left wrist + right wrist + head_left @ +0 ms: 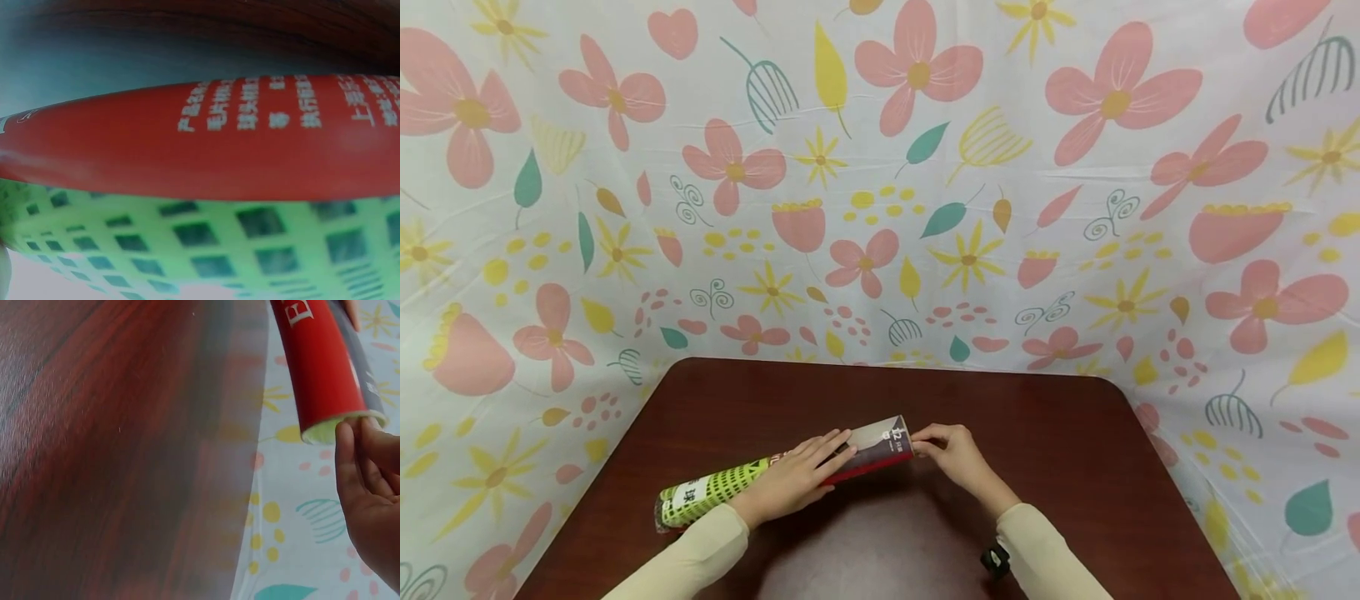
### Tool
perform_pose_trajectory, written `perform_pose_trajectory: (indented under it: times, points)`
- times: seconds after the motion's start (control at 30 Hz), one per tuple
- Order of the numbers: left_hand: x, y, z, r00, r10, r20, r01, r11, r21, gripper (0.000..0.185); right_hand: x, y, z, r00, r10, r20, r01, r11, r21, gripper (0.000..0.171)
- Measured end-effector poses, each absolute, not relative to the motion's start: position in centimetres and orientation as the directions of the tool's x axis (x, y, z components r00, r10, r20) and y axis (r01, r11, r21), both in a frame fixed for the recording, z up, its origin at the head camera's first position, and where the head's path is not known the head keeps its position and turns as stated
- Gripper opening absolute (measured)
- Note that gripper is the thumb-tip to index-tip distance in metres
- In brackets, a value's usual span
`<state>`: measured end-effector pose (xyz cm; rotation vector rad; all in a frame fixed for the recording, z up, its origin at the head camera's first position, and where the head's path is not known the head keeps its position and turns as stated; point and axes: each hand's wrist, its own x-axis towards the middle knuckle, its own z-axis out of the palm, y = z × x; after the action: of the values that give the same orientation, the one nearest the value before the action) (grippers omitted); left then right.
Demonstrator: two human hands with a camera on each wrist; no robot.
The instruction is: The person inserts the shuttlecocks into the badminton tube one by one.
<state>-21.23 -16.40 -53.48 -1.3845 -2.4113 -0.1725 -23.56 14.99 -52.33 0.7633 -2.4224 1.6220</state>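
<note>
Sleeves: two pale cream sleeves come in from six o'clock, forearms angled inward so both hands meet on one thing.
Left hand [793, 479]: lies palm down along the tube, fingers fairly straight and pointing toward two o'clock; to me it looks like a steadying press to stop it rolling, not a curled grasp.
Right hand [953, 452]: at the tube's three o'clock end, wrist bent back, fingertips [347, 450] pinching the open rim, thumb and fingers closed on that edge, probably because the mouth is where it opens.
Tube [790, 469]: a long cardboard tube lying flat on its side, centre of the table and a little toward the near edge, running from eight o'clock to two o'clock; green checked end at left, red and grey end at right.
Table [1045, 417]: dark reddish wood, rounded far corners.
Cloth [880, 183]: flowered backdrop at twelve o'clock, hanging behind and round the table's sides.
</note>
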Motion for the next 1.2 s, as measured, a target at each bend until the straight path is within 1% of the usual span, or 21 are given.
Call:
perform_pose_trajectory:
  times: [0.2, 0.4, 0.57, 0.7, 0.83, 1.0, 1.13, 1.2]
  points:
    - [-21.4, -16.5, -53.7, -0.455, 0.815, 0.359, 0.856, 0.511, -0.074, 0.085, -22.8, 16.5, -51.6, -0.882, -0.295, 0.368, -0.454, 0.325, -0.829, 0.010]
    - [-21.9, -16.6, -53.6, -0.446, 0.808, 0.386, 0.852, 0.515, -0.094, 0.085, -20.9, 17.2, -49.9, -0.898, -0.267, 0.349, -0.427, 0.338, -0.839, 0.010]
    - [-22.4, -16.9, -53.5, -0.451, 0.798, 0.400, 0.845, 0.526, -0.097, 0.085, -20.5, 18.1, -51.1, -0.928, -0.238, 0.288, -0.360, 0.363, -0.859, 0.011]
    - [-23.4, -17.2, -53.7, -0.488, 0.779, 0.394, 0.822, 0.561, -0.091, 0.085, -20.4, 19.1, -52.6, -0.939, -0.204, 0.276, -0.335, 0.371, -0.866, 0.010]
    - [-24.7, -17.8, -54.2, -0.534, 0.751, 0.388, 0.792, 0.605, -0.082, 0.084, -19.9, 19.9, -53.5, -0.936, -0.191, 0.295, -0.347, 0.375, -0.860, 0.011]
    - [-26.2, -18.3, -54.6, -0.578, 0.713, 0.396, 0.756, 0.651, -0.069, 0.081, -19.3, 20.6, -54.0, -0.945, -0.175, 0.278, -0.325, 0.375, -0.868, 0.012]
    - [-27.0, -18.1, -54.6, -0.626, 0.688, 0.367, 0.721, 0.690, -0.063, 0.079, -19.0, 21.1, -54.1, -0.945, -0.151, 0.289, -0.325, 0.388, -0.863, 0.011]
    - [-27.2, -18.0, -54.7, -0.639, 0.683, 0.353, 0.714, 0.698, -0.056, 0.078, -18.9, 21.3, -54.2, -0.941, -0.142, 0.306, -0.338, 0.399, -0.852, 0.010]
